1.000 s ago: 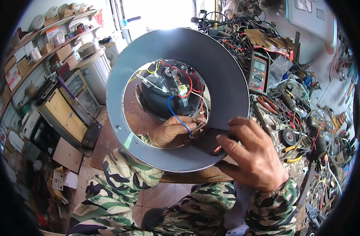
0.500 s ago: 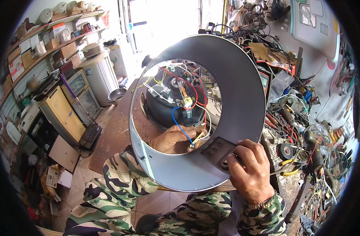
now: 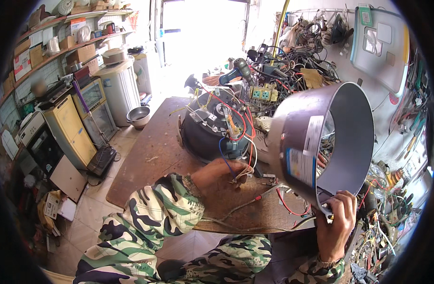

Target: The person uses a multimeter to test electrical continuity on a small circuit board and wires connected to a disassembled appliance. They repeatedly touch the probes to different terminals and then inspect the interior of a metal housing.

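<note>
My right hand [image 3: 337,221] grips the lower rim of a round, open-ended metal housing [image 3: 293,132]. The housing is tilted over the table's right side, its smooth outer wall and a blue-and-white label turned toward me. My left hand [image 3: 218,173] is closed around the ends of several thin wires [image 3: 250,150], blue, red and white. They run up to a black, upturned round appliance body [image 3: 203,137] with metal brackets and connectors on top. Just right of my left hand, a grey power cord [image 3: 245,204] lies on the wooden table.
A heat gun or drill-like blue tool [image 3: 230,77] and a yellowish socket block [image 3: 263,93] stand at the table's far end. Tangled cables and tools [image 3: 383,222] crowd the right side. To the left are a metal pot [image 3: 138,116], cabinets [image 3: 70,132] and loaded shelves [image 3: 79,42].
My right hand has swung the metal housing off to the right and tipped it, uncovering the black body and table. My left hand stays at the wires, slightly to the right.
</note>
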`<state>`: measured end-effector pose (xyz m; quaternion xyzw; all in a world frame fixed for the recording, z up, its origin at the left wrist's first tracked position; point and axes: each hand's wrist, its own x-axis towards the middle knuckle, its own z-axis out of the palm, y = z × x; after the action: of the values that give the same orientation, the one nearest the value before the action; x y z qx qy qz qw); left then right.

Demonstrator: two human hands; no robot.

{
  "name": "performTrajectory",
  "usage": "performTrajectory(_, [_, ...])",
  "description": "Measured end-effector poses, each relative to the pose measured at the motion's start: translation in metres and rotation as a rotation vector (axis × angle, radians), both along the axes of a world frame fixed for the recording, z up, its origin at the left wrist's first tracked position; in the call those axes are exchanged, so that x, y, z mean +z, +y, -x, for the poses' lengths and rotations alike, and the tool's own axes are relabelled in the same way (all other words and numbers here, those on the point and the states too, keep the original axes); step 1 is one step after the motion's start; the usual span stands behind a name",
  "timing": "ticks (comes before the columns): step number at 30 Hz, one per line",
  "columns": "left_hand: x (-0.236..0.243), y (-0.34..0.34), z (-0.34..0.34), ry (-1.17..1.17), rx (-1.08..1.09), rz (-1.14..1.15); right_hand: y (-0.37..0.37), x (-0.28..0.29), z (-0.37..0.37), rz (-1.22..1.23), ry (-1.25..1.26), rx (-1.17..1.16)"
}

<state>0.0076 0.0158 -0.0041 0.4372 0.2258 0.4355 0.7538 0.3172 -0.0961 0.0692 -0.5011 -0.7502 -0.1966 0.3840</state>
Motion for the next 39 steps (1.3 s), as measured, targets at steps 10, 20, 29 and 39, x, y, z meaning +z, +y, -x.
performTrajectory(10, [0.002, 0.001, 0.001, 0.086, -0.005, 0.024, 0.035, 0.010, 0.006, 0.173, -0.128, -0.322])
performTrajectory(20, [-0.001, 0.000, -0.003, 0.073, 0.053, 0.078, 0.069, -0.005, 0.011, 0.172, -0.240, -0.523])
performTrajectory(29, [0.005, -0.001, -0.003, 0.173, 0.046, 0.015, 0.095, -0.014, 0.063, -0.107, -0.123, -0.170])
performTrajectory(39, [-0.003, -0.001, -0.001, 0.194, 0.201, 0.045, 0.214, 0.022, 0.138, 0.462, 0.784, 0.668])
